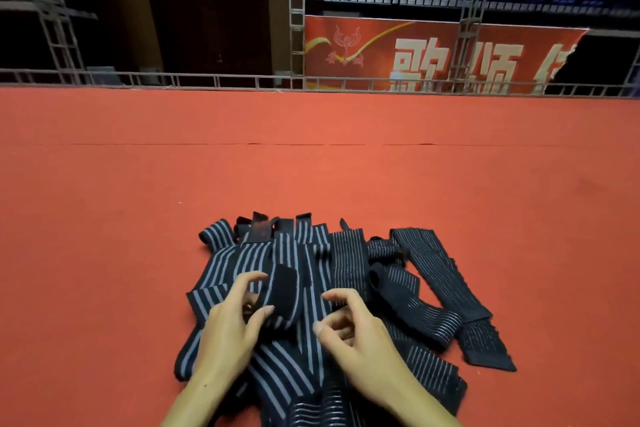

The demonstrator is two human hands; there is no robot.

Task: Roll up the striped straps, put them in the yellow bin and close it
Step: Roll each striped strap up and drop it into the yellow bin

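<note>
Head view looks down on a heap of striped straps [311, 274] spread over a red carpet [138, 184], directly in front of the person. The straps are black with pale stripes, broad-striped on the left of the heap and fine-striped on the right, and several lie fanned out with their ends pointing away. The left hand [232, 326] sits over the middle of the heap with its fingers curled; its thumb and forefinger pinch a partly wound roll [285, 295] of strap, whose dark end tab stands up between them. The right hand [349, 329] is just beside the roll, on its right, with fingers curled in toward the palm; whether it has hold of any strap I cannot tell, since its fingertips are turned under. Both forearms come in from the bottom edge. One long fine-striped strap [446, 288] runs out diagonally at the right side of the heap. Past the carpet's far edge stands a metal rail [207, 80], with a red banner [415, 55] behind it and a dark door [207, 28] to the left.
</note>
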